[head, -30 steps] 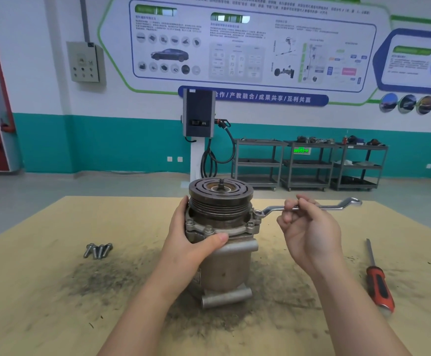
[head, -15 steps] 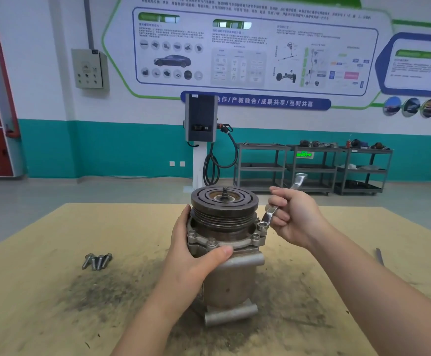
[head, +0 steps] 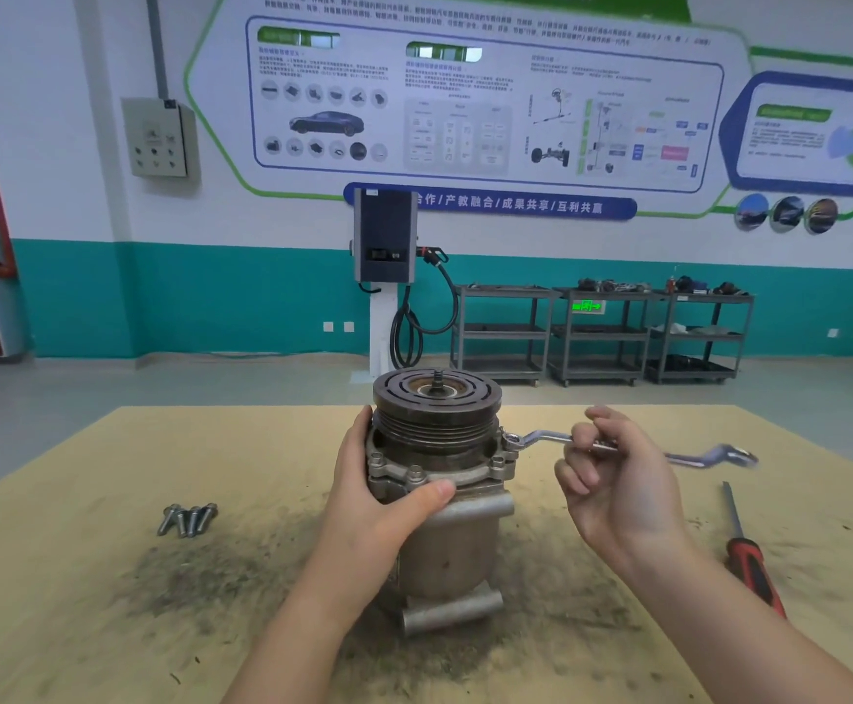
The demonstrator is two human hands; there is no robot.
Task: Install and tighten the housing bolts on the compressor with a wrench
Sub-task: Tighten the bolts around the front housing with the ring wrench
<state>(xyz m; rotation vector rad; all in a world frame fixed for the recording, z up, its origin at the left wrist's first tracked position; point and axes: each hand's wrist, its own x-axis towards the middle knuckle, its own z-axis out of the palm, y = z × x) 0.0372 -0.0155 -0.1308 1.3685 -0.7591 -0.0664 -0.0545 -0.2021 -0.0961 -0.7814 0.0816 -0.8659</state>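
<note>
The compressor (head: 439, 500) stood upright near the middle of the desk (head: 84, 449), pulley end up, on a patch of dark grime. The left hand (head: 388, 500) grasped its housing from the left side, fingers wrapped behind the flange and thumb pressed across the front, just below two seated housing bolts (head: 415, 472). A ring wrench (head: 541, 439) lay roughly level to the right, its near ring fitted over a bolt on the right edge of the flange and its far end blurred. The right hand (head: 617, 480) pinched the wrench shank between curled fingertips and thumb, palm turned toward the camera. Four loose bolts (head: 188, 518) lay side by side on the desk, well apart from the compressor on its left. A screwdriver (head: 749, 556) with a red and black handle lay on the desk to the right, partly hidden behind the right forearm. Beyond the desk stood a charging post (head: 386, 236) and grey shelf carts (head: 602, 332) against a teal-and-white wall.
</note>
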